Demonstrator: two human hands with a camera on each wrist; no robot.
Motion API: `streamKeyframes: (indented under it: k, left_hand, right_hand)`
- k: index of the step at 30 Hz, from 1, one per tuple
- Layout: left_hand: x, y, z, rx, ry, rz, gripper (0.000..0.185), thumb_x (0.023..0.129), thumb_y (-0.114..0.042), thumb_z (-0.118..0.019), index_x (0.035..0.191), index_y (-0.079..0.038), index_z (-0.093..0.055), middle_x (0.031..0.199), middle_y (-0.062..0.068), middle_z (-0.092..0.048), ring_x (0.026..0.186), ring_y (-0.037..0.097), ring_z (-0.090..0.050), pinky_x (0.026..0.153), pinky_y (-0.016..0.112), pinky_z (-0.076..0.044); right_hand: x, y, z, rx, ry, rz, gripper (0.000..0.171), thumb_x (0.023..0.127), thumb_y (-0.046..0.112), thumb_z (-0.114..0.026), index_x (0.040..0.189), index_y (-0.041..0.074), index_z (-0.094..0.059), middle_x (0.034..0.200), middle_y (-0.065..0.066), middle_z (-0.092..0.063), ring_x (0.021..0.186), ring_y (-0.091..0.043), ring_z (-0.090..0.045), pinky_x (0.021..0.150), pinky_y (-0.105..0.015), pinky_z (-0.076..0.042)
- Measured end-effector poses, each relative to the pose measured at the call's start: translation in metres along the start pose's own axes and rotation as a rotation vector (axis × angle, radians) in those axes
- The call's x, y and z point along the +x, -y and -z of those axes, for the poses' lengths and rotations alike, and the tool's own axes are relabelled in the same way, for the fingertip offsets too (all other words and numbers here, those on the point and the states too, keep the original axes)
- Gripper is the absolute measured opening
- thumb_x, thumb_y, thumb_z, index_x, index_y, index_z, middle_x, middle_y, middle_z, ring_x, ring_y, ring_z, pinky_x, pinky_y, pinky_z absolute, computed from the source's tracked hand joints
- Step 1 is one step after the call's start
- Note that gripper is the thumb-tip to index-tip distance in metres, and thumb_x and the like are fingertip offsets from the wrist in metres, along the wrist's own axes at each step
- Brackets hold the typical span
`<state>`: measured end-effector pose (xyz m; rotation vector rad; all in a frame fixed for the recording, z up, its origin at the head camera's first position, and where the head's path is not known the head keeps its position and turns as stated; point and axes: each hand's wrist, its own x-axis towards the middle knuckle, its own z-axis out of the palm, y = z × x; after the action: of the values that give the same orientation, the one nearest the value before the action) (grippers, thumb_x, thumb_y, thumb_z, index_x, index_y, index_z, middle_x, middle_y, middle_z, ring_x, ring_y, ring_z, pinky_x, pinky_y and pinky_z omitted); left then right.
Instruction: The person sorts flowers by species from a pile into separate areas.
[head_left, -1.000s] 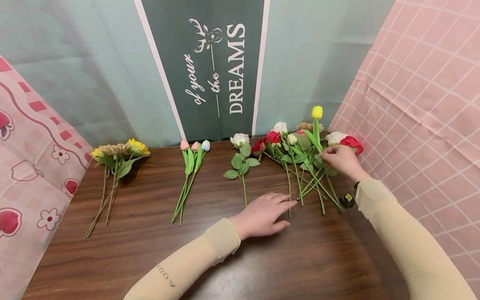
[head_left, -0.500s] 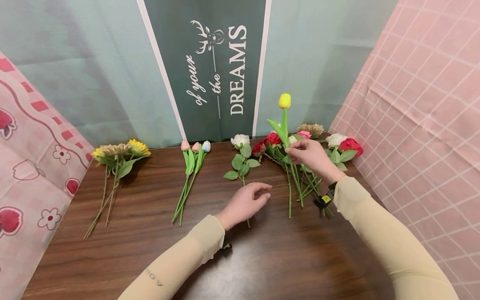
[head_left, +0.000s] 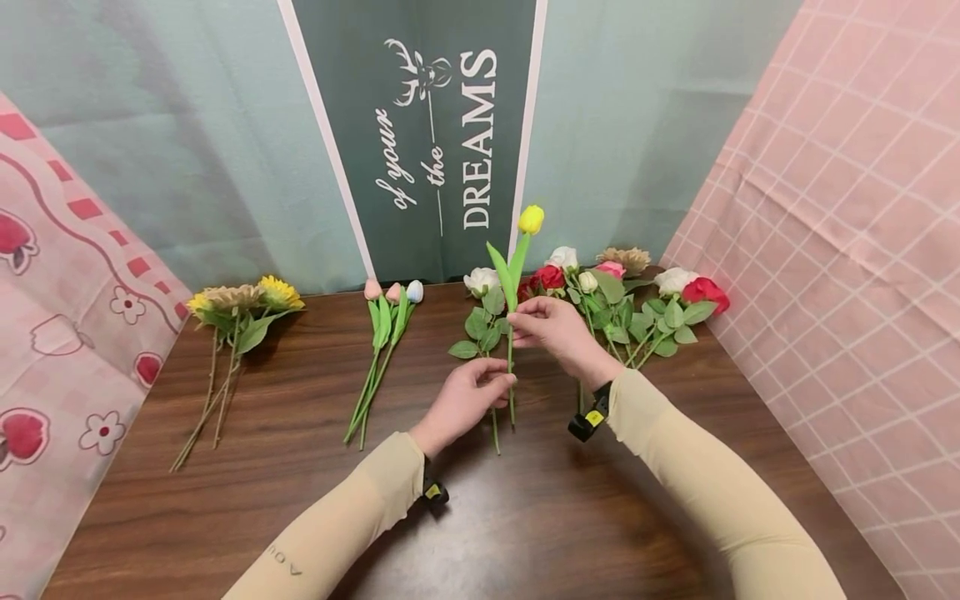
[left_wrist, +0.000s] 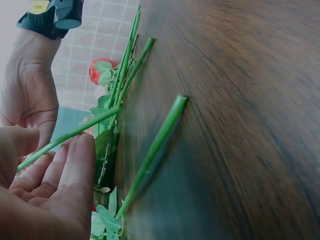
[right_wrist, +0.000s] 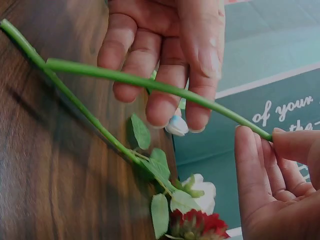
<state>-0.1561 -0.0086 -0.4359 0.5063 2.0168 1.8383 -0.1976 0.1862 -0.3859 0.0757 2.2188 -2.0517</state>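
Observation:
My right hand pinches a yellow tulip by its stem, just below the green leaves, and the flower stands nearly upright. In the right wrist view, thumb and fingertips of the right hand meet on the tulip's green stem. My left hand is beside the lower stem, which passes across its loosely extended fingers; the thumb stands apart from the stem. Underneath lies a white rose with leafy stem on the table, partly hidden by the left hand.
On the brown table, pink and bluish tulips lie left of centre. Sunflowers with a tan bloom lie at far left. Mixed roses are piled at right. A grey-green curtain and pink cloths enclose the table.
My right hand has carried the yellow tulip leftward from the pile at right to the middle. My left hand has drawn back left, and the tulip's lower stem is now beside it.

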Motion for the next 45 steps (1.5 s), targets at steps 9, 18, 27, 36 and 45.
streamKeyframes:
  k: [9, 18, 27, 36, 45]
  left_hand:
    - [-0.002, 0.007, 0.019, -0.076, -0.108, 0.028, 0.032, 0.098, -0.010, -0.070, 0.122, 0.009, -0.064, 0.104, 0.024, -0.071, 0.079, 0.022, -0.071, 0.074, 0.037, -0.063]
    - [-0.014, 0.010, 0.047, -0.054, -0.174, 0.070, 0.022, 0.095, -0.007, -0.073, 0.111, 0.006, -0.066, 0.098, 0.021, -0.070, 0.074, 0.024, -0.072, 0.072, 0.039, -0.063]
    - [-0.041, 0.017, 0.115, 0.011, -0.281, 0.161, 0.025, 0.096, -0.007, -0.070, 0.113, 0.009, -0.062, 0.100, 0.024, -0.070, 0.076, 0.019, -0.071, 0.073, 0.035, -0.063]
    - [-0.060, 0.019, 0.161, -0.031, -0.309, 0.330, 0.030, 0.099, -0.006, -0.066, 0.120, 0.014, -0.056, 0.098, 0.019, -0.070, 0.076, 0.015, -0.071, 0.075, 0.031, -0.062]
    - [-0.059, 0.025, 0.163, -0.084, -0.260, 0.401, 0.032, 0.101, -0.006, -0.063, 0.123, 0.017, -0.055, 0.094, 0.015, -0.069, 0.078, 0.014, -0.071, 0.077, 0.032, -0.062]
  right_hand:
    - [0.008, -0.010, -0.025, 0.012, 0.038, -0.013, 0.023, 0.097, 0.009, -0.071, 0.112, -0.007, -0.063, 0.112, -0.032, -0.064, 0.079, -0.024, -0.073, 0.080, -0.042, -0.062]
    - [0.017, -0.017, -0.061, -0.039, 0.116, 0.027, 0.023, 0.097, 0.014, -0.071, 0.110, -0.006, -0.067, 0.104, -0.028, -0.069, 0.077, -0.022, -0.073, 0.086, -0.053, -0.059]
    - [0.011, -0.021, -0.086, -0.487, 0.181, 0.245, 0.026, 0.103, 0.033, -0.062, 0.111, 0.010, -0.071, 0.100, -0.012, -0.072, 0.088, -0.025, -0.069, 0.080, -0.040, -0.058]
    - [0.013, -0.029, -0.101, -0.980, 0.272, 0.515, 0.047, 0.106, 0.042, -0.055, 0.137, 0.008, -0.062, 0.142, -0.008, -0.059, 0.138, -0.027, -0.048, 0.116, -0.039, -0.036]
    - [0.010, -0.036, -0.101, -0.983, 0.337, 0.490, 0.050, 0.107, 0.043, -0.053, 0.140, 0.007, -0.061, 0.144, -0.010, -0.057, 0.147, -0.031, -0.037, 0.121, -0.041, -0.028]
